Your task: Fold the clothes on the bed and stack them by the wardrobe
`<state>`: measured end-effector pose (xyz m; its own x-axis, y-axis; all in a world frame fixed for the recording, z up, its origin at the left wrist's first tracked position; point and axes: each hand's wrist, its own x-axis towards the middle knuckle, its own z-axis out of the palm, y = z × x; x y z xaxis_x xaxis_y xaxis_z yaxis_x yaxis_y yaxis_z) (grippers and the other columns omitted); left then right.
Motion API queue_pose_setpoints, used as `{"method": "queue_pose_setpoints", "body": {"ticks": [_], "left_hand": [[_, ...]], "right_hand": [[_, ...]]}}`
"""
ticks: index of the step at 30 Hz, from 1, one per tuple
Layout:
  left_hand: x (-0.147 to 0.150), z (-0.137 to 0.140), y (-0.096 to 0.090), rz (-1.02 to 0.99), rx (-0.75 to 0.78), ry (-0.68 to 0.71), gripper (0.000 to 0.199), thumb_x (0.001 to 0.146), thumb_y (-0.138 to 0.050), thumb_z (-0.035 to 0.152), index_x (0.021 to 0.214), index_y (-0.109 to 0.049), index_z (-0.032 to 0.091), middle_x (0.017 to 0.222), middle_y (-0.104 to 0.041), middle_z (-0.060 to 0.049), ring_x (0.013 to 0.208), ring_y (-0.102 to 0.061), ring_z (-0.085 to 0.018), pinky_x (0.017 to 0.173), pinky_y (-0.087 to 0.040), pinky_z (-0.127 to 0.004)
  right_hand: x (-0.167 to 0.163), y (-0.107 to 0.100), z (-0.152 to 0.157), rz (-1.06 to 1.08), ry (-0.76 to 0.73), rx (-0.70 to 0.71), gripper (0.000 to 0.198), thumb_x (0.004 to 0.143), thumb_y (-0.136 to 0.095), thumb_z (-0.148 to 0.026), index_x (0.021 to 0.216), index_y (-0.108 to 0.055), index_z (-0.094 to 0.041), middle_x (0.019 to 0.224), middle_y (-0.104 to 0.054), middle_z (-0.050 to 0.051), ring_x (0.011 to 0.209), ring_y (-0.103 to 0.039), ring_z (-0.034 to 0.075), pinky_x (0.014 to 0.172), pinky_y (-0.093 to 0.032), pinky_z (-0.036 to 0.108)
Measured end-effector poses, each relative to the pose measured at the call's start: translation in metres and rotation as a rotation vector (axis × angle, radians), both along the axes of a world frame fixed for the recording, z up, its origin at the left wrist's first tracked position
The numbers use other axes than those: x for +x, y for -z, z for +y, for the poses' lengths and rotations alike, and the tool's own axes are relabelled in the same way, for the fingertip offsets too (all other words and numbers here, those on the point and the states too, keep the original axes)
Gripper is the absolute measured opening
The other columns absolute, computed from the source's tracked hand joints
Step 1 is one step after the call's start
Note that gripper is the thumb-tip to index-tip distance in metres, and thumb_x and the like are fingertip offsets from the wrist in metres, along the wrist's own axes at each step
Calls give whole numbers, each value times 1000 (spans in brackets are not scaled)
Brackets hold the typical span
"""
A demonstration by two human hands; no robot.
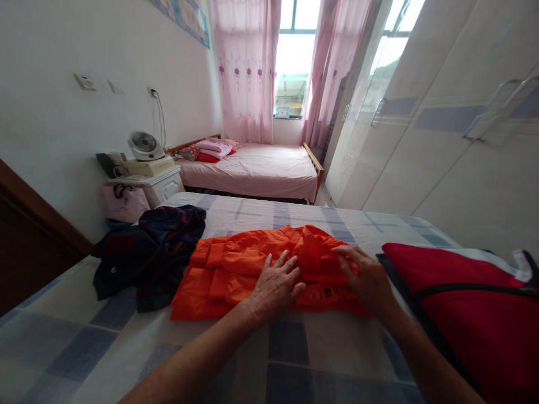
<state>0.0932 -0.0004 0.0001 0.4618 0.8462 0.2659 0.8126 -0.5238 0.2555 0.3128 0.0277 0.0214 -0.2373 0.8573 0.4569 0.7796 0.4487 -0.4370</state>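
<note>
Laying the left hand on the orange garment, with its fingers standing wide apart on the cloth. Placing the right hand at the right part of the same garment, with its fingers half bent and a little blurred. Being unable to tell, from this view, about any pinching of the cloth between the right fingers. Seeing the orange garment directly under the left fingers, lying in loose folds on the blue-and-white checked sheet and reaching to both sides of them. Noticing a row of dark marks on the orange cloth, between the left thumb and the right fingers. Finding to the left of the left fingers, just beside the orange garment, the dark plaid clothing in a heap. Finding to the right of the right fingers a red cloth item with black trim. Looking beyond the fingers of both hands to a second bed with a pink sheet, and, far ahead to their left, to a small fan standing on a box.
</note>
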Motion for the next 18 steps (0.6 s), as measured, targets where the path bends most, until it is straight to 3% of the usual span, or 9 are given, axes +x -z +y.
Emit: {"method": "queue_pose_setpoints", "body": {"ticks": [3, 6, 9, 13, 15, 18], "left_hand": [[6, 4, -5, -65, 3, -46, 27, 87, -48, 31, 110, -58, 20, 128, -57, -9, 130, -39, -28, 107, -28, -52], [11, 13, -11, -156, 29, -137, 37, 84, -50, 27, 120, -52, 16, 131, -54, -11, 127, -43, -26, 107, -33, -43], [18, 24, -12, -238, 16, -194, 46, 84, -49, 25, 128, -46, 14, 134, -50, -13, 125, -45, -24, 104, -37, -39], [24, 31, -10, -266, -1, -152, 41, 85, -44, 19, 125, -52, 14, 135, -50, -13, 125, -45, -23, 104, -38, -36], [26, 30, -10, -332, -25, -101, 37, 84, -43, 17, 118, -58, 17, 134, -51, -11, 125, -46, -22, 105, -36, -35], [25, 33, -12, -526, -117, -124, 34, 84, -43, 17, 113, -61, 18, 130, -55, -9, 122, -48, -21, 106, -34, -34]], "right_hand": [[22, 4, 12, 84, 158, 3, 29, 87, -43, -31, 109, -59, -20, 113, -61, 8, 103, -59, 24, 91, -45, 39], [20, 0, 13, 120, 94, -56, 32, 87, -43, -35, 111, -58, -21, 115, -61, 8, 108, -57, 24, 94, -42, 39], [-3, -14, 11, 164, -12, -88, 37, 88, -41, -40, 116, -57, -21, 119, -61, 7, 113, -54, 23, 98, -39, 37], [-32, -32, 23, 147, -16, -65, 49, 83, -49, -47, 123, -54, -18, 124, -58, 11, 115, -52, 25, 100, -36, 40], [-38, -33, 34, 131, -15, -124, 43, 79, -54, -46, 111, -61, -18, 110, -65, 11, 102, -58, 25, 91, -41, 38], [-34, -28, 45, 184, -36, -264, 24, 78, -53, -38, 76, -64, -17, 72, -65, 4, 73, -60, 20, 73, -45, 33]]}}
